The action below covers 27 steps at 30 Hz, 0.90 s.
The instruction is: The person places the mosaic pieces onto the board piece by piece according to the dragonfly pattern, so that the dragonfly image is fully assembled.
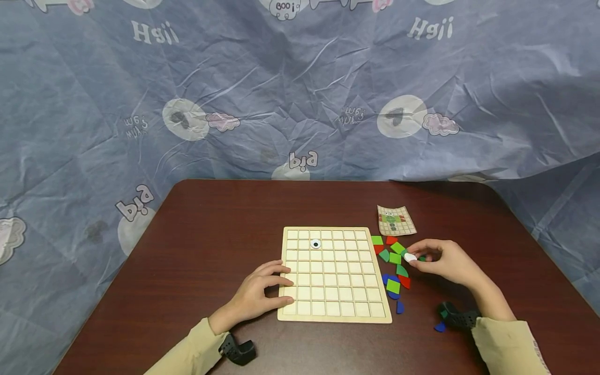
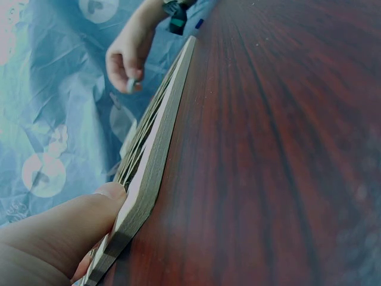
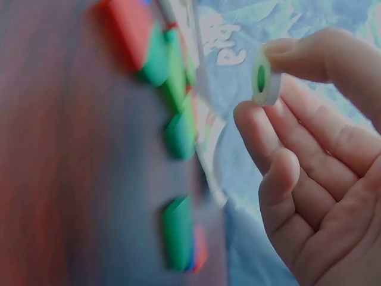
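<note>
Left hand, fingers spread, rests on the left edge of the grid board, seemingly to steady it. Right hand pinches 1 white disc beside the coloured pieces right of the board; disc face too oblique to identify.

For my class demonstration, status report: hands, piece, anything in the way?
Right hand pinching white disc. Left hand resting on left edge of grid board. Loose coloured pieces between disc and board.

"BOO" and "Hgii" on blue cloth, other lettering unclear
</note>
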Each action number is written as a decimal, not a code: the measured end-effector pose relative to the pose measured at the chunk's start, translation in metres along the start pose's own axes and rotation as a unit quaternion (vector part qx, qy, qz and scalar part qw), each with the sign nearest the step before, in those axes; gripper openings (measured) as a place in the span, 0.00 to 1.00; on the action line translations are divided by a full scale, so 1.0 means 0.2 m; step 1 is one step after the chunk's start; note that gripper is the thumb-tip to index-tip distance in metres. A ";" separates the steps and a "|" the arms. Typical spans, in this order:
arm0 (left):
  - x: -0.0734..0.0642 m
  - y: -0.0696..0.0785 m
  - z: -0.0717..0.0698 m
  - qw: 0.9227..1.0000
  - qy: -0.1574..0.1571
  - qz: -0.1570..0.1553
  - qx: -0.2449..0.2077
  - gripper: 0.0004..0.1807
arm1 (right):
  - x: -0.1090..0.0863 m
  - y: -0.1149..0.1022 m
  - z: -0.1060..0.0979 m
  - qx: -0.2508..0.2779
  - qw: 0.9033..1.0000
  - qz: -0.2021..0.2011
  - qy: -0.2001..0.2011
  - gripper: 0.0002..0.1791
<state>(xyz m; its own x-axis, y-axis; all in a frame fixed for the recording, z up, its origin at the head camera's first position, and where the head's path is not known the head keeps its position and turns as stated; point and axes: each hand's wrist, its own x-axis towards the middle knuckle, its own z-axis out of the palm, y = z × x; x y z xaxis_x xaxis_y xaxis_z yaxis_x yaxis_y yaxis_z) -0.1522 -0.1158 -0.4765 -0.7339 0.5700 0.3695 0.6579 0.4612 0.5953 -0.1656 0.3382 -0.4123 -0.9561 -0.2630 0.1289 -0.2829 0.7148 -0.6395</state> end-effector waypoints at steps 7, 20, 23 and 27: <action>0.00 0.00 0.00 1.000 0.001 0.003 0.004 0.17 | 0.06 -0.13 -0.01 0.040 0.999 -0.033 0.015 0.13; 0.00 0.00 0.00 1.000 0.000 -0.006 0.002 0.16 | 0.26 -0.31 0.11 0.153 0.987 -0.039 -0.024 0.15; 0.00 0.00 0.00 1.000 -0.001 -0.010 -0.002 0.17 | 0.31 -0.34 0.16 0.171 0.984 -0.027 -0.045 0.19; 0.00 0.00 0.00 1.000 -0.002 -0.012 -0.001 0.17 | 0.37 -0.38 0.22 0.199 0.977 -0.013 -0.070 0.24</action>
<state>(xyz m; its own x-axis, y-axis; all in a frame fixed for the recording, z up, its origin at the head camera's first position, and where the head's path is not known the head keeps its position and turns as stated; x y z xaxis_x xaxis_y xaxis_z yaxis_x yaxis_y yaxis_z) -0.1523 -0.1151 -0.4760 -0.7485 0.5613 0.3532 0.6404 0.4734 0.6048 -0.2106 0.2359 -0.3886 -0.9212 -0.3841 0.0623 -0.2291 0.4060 -0.8847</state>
